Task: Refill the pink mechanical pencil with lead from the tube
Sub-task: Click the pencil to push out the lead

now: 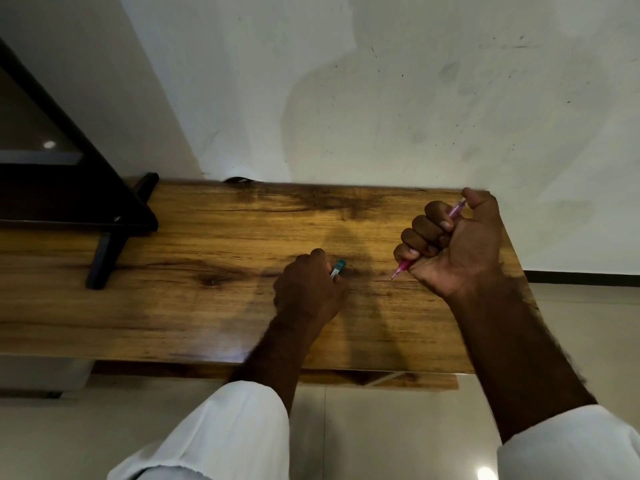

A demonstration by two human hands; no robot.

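My right hand (pixel 457 244) is closed in a fist around the pink mechanical pencil (pixel 401 266), above the right part of the wooden table (pixel 207 244). The pencil's tip sticks out below the fist toward the left and its top end shows beside my thumb. My left hand (pixel 308 289) rests on the table's middle, fingers curled on the lead tube (pixel 338 266), whose teal cap end pokes out past the fingers. Most of the tube is hidden by the hand.
A black-framed screen (pixel 52 188) on a black stand (pixel 104 251) occupies the table's left end. A white wall (pixel 381 98) runs right behind the table. The table's right edge lies just past my right hand, with tiled floor (pixel 571 323) beyond.
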